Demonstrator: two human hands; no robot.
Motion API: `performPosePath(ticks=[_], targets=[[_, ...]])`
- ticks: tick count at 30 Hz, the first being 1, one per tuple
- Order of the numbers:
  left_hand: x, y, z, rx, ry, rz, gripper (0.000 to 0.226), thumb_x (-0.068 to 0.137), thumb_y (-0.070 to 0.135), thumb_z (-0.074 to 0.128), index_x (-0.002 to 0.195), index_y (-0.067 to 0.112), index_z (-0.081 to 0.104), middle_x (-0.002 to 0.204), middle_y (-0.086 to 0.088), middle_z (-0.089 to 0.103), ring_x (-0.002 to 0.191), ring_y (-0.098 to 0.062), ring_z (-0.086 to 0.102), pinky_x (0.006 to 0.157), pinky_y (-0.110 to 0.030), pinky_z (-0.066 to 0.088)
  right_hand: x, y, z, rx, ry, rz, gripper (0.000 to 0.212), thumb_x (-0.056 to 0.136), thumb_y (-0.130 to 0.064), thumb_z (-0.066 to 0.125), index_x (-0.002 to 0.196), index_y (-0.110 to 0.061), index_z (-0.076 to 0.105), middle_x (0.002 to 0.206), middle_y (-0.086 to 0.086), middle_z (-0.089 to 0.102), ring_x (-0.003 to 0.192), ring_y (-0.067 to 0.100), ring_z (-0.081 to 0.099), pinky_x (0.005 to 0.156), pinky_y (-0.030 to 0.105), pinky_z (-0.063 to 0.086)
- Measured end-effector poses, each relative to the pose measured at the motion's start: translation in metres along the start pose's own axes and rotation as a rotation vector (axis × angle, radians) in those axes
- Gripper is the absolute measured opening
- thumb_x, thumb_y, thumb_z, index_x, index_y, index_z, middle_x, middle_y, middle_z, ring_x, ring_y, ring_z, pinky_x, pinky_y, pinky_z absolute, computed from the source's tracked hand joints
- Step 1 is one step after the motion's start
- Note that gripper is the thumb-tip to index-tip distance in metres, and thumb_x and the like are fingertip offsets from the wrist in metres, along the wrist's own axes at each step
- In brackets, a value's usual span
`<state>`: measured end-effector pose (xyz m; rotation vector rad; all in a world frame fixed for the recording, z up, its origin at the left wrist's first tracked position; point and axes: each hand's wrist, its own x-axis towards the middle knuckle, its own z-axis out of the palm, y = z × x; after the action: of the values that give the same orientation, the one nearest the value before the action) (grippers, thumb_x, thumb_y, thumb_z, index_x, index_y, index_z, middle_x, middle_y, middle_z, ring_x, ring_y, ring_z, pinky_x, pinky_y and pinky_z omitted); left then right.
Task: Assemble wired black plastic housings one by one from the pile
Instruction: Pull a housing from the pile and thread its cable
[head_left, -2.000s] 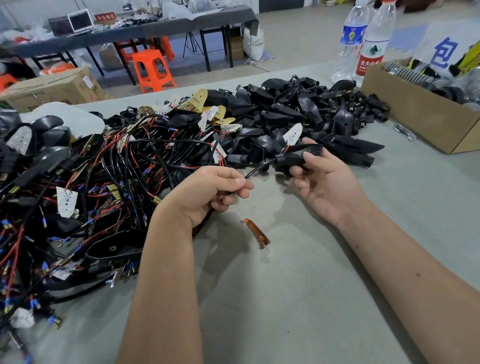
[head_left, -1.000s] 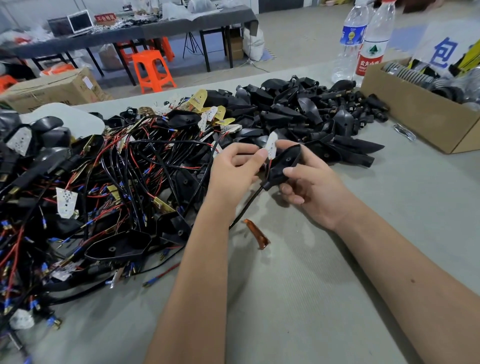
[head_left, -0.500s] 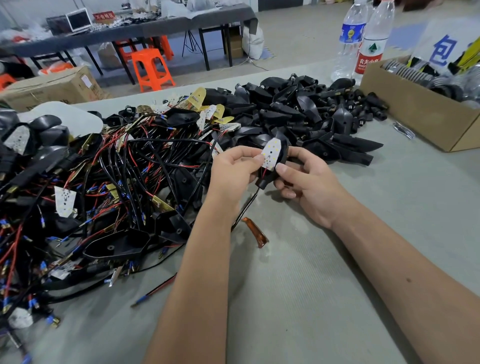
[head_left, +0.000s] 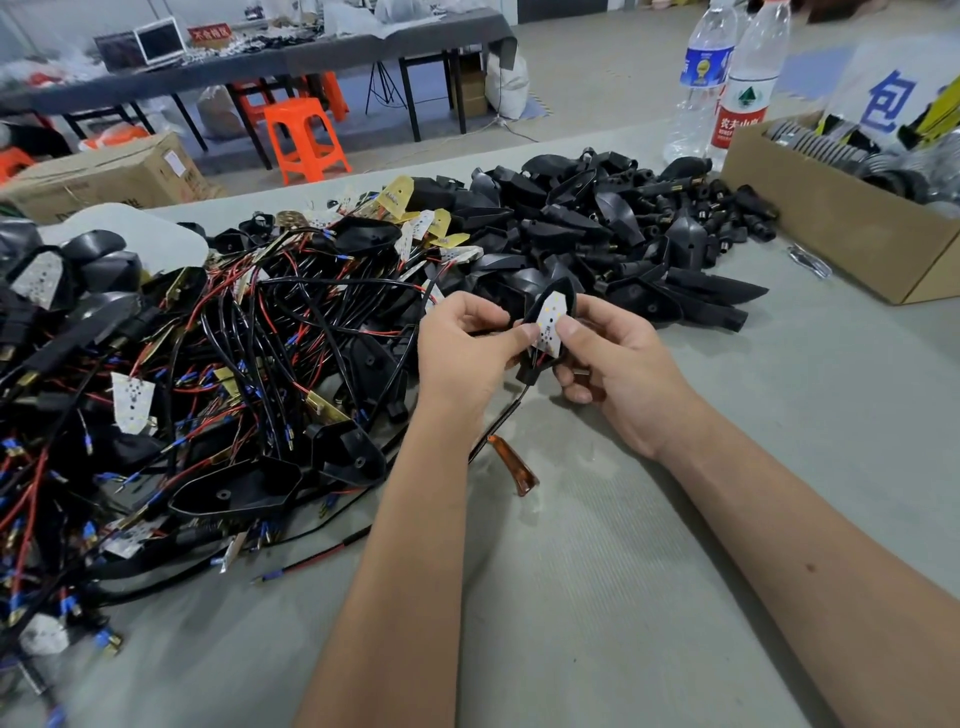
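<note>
A black plastic housing with a white LED board in its open face is held up over the table, in front of the pile. My left hand pinches the board's left edge with thumb and fingers. My right hand grips the housing from the right, its thumb pressing on the board. The housing's black wire hangs down to the table. A large tangled pile of wired housings covers the left of the table. A heap of bare black housings lies behind my hands.
An amber lens piece lies on the grey table just below my hands. A cardboard box of parts stands at the right, two water bottles behind it. An orange stool stands beyond the table.
My left hand let go of the wire and came up to the housing. Both hands turned the housing so its white board faces up, and the thumbs now press on it.
</note>
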<state>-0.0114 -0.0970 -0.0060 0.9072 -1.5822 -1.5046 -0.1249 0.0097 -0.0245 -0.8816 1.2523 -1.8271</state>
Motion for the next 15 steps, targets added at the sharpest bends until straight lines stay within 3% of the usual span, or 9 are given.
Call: performPosePath(ticks=[3, 5, 10, 15], targets=[[0.001, 0.003, -0.001, 0.031, -0.097, -0.085, 0.022, 0.083, 0.005, 0.082, 0.098, 0.015, 0.069, 0.099, -0.008, 0.076, 0.09, -0.026, 0.076, 0.079, -0.042, 0.063, 0.001, 0.002, -0.001, -0.014, 0.012, -0.009, 0.019, 0.105, -0.011, 0.055, 0.118, -0.011, 0.068, 0.085, 0.007, 0.061, 0.059, 0.014, 0.05, 0.046, 0.021, 0.034], [-0.002, 0.006, 0.001, 0.034, -0.208, -0.121, 0.018, 0.09, 0.008, 0.076, 0.107, 0.014, 0.073, 0.095, -0.008, 0.079, 0.086, -0.027, 0.077, 0.084, -0.048, 0.064, 0.002, 0.002, -0.002, -0.022, 0.014, -0.011, 0.021, 0.105, -0.011, 0.053, 0.114, -0.015, 0.072, 0.081, 0.003, 0.061, 0.059, 0.012, 0.05, 0.046, 0.02, 0.034], [-0.009, 0.013, 0.004, 0.002, -0.289, -0.11, 0.005, 0.093, 0.006, 0.074, 0.097, 0.005, 0.074, 0.078, -0.011, 0.076, 0.069, -0.024, 0.073, 0.073, -0.038, 0.065, 0.0, 0.001, 0.0, -0.107, 0.063, -0.043, 0.024, 0.105, -0.009, 0.051, 0.099, -0.017, 0.073, 0.073, 0.002, 0.057, 0.056, 0.01, 0.047, 0.045, 0.018, 0.033], [-0.006, 0.013, -0.006, 0.123, -0.366, -0.117, 0.011, 0.091, 0.009, 0.077, 0.098, 0.001, 0.073, 0.088, -0.02, 0.076, 0.072, -0.028, 0.073, 0.079, -0.046, 0.063, -0.003, 0.0, 0.003, -0.246, 0.192, -0.14, 0.015, 0.1, -0.003, 0.057, 0.099, -0.002, 0.072, 0.065, 0.005, 0.049, 0.053, 0.01, 0.04, 0.046, 0.023, 0.03]])
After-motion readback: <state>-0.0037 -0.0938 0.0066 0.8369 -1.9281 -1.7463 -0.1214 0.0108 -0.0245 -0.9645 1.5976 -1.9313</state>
